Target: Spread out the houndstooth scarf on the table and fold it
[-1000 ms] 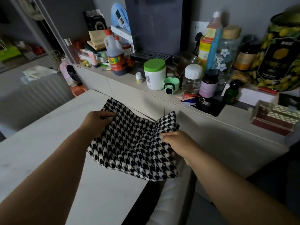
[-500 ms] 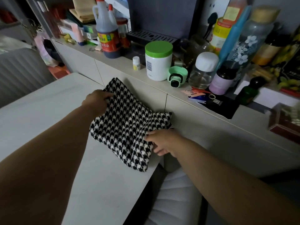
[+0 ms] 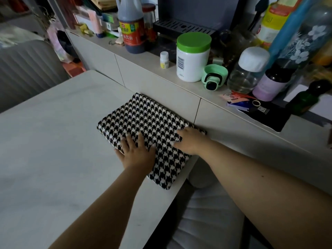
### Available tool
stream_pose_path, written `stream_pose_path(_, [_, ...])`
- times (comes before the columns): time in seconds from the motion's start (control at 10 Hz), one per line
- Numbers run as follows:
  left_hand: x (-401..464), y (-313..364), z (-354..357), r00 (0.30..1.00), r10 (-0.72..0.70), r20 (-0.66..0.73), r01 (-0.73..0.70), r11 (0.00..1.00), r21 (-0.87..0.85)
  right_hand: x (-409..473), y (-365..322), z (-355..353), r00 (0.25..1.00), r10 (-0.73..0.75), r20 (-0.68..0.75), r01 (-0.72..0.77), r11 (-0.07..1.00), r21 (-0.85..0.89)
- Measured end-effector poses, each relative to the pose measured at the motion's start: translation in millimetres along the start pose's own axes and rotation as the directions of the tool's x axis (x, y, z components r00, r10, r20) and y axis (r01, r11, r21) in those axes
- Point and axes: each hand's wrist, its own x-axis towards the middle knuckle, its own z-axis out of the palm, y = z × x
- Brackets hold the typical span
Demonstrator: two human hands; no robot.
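Fingers (image 3: 128, 141) of the left hand (image 3: 138, 155) and right hand (image 3: 191, 141) are lying flat, gripping nothing, pressing the folded houndstooth scarf (image 3: 143, 123) onto the counter (image 3: 53, 141) corner. Folding is apparently finishing; smoothing remains.

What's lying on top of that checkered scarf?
Both hands press flat on the houndstooth scarf: left hand, right hand. The patches under their palms are hidden.
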Motion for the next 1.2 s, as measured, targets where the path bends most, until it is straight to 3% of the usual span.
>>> stream_pose_path(0.1, [4.0, -5.8, 12.8, 0.999, 0.027, 0.022, -0.028, 0.997, 0.072, 9.6, 3.4, 14.2, 0.983, 0.068, 0.173, -0.066, 0.998, -0.017])
stream_pose_path(0.3, [13.7, -8.8, 12.6, 0.997, 0.076, 0.015, -0.077, 0.993, 0.095, 10.3, 1.9, 12.4, 0.963, 0.068, 0.263, -0.057, 0.997, -0.051])
stream_pose_path(0.6, [-6.4, -0.4, 10.5, 0.999, 0.033, -0.024, -0.031, 0.995, 0.095, 10.6, 4.6, 27.7, 0.971, 0.085, 0.223, -0.047, 0.984, -0.172])
stream_pose_path(0.9, [-56.3, 8.3, 22.4, 0.995, 0.063, 0.08, -0.076, 0.983, 0.167, 10.7, 6.8, 30.8, 0.979, 0.065, 0.191, -0.04, 0.99, -0.135])
stream_pose_path(1.0, [-54.1, 7.6, 24.4, 0.992, 0.07, 0.105, -0.089, 0.979, 0.185, 6.7, 6.7, 28.2, 0.982, 0.052, 0.182, -0.039, 0.996, -0.074])
stream_pose_path(1.1, [-50.2, 7.8, 25.0, 0.989, 0.064, 0.133, -0.092, 0.971, 0.219, -2.5, 5.8, 16.3, 0.993, 0.011, 0.118, -0.024, 0.993, 0.111])
stream_pose_path(1.2, [-53.1, 10.0, 23.6, 0.988, 0.065, 0.141, -0.095, 0.972, 0.217, -15.9, 7.2, -6.7, 0.993, 0.013, -0.12, 0.038, 0.912, 0.409])
